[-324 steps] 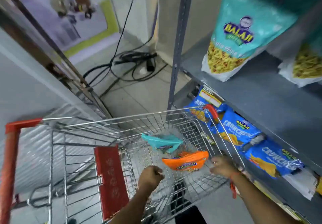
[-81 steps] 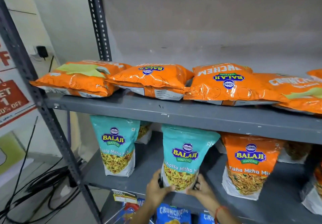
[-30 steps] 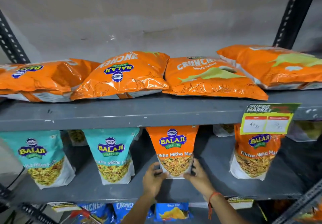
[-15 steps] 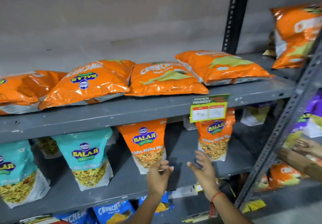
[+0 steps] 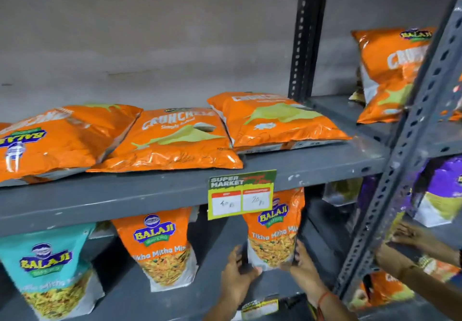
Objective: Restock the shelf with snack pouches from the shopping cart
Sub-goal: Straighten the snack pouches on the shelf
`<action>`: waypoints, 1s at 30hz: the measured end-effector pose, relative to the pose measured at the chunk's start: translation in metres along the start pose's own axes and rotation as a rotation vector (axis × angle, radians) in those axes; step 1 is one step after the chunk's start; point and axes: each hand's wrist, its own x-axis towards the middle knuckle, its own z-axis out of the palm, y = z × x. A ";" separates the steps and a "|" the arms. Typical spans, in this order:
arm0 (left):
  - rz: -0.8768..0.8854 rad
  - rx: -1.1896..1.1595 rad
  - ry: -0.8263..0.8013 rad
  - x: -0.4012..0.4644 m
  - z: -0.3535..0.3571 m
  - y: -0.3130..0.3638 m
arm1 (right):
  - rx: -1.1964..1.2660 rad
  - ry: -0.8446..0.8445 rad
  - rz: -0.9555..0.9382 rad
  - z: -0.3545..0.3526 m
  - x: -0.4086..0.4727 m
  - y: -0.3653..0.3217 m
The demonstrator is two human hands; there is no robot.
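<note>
1. Head view, lower centre: left hand and right hand bracket an upright orange Tikha Mitha pouch on the lower shelf. Each hand's grip is clamped on a lower side edge of that pouch, fingers wrapped on its sides.
2. Pouch base sits on the shelf board; its top is partly hidden behind the yellow-green price tag hanging from the upper shelf edge.
3. Left of it, same shelf: second orange pouch upright, well apart; teal pouch at lower left.
4. Upper shelf: three orange Crunchem bags lying flat, edges overlapping.
5. Right of frame: grey perforated upright; behind it an orange bag standing, a purple pouch below.
6. Lower right: another person's hands on the neighbouring shelf, blurred.
7. Shopping cart not in frame.
</note>
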 end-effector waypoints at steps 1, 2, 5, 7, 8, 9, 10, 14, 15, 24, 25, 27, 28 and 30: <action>0.010 0.000 -0.006 0.003 0.005 -0.001 | -0.003 -0.032 -0.017 -0.001 0.004 0.004; 0.023 0.009 -0.005 0.005 0.009 -0.002 | -0.009 -0.055 -0.033 -0.001 0.006 0.007; 0.032 -0.003 0.035 0.013 0.012 -0.009 | -0.007 -0.087 -0.032 0.000 0.007 0.010; 0.025 -0.029 0.049 0.016 0.013 -0.013 | -0.006 -0.090 -0.026 0.000 0.008 0.013; 0.021 -0.044 0.053 0.016 0.013 -0.014 | -0.014 -0.092 -0.027 0.000 0.009 0.014; 0.016 -0.055 0.054 0.016 0.013 -0.015 | -0.020 -0.088 -0.026 -0.001 0.010 0.016; 0.015 -0.057 0.052 0.015 0.014 -0.015 | -0.028 -0.078 -0.028 -0.001 0.011 0.017; 0.038 -0.051 0.052 0.004 0.010 -0.015 | -0.059 -0.001 -0.102 0.009 0.004 0.018; 0.049 -0.050 0.063 -0.001 0.006 -0.015 | -0.072 0.045 -0.140 0.015 -0.001 0.017; 0.100 -0.094 0.287 -0.090 -0.134 -0.026 | -0.076 0.612 -0.187 0.150 -0.115 0.013; 0.104 -0.086 0.328 -0.106 -0.160 -0.030 | -0.103 0.635 -0.205 0.174 -0.130 0.011; 0.090 -0.070 0.404 -0.138 -0.214 -0.037 | -0.122 0.632 -0.329 0.227 -0.160 0.013; 0.081 -0.056 0.438 -0.154 -0.242 -0.041 | -0.122 0.573 -0.376 0.256 -0.178 0.014; 0.068 0.006 0.499 -0.185 -0.296 -0.050 | -0.114 0.391 -0.434 0.306 -0.210 0.014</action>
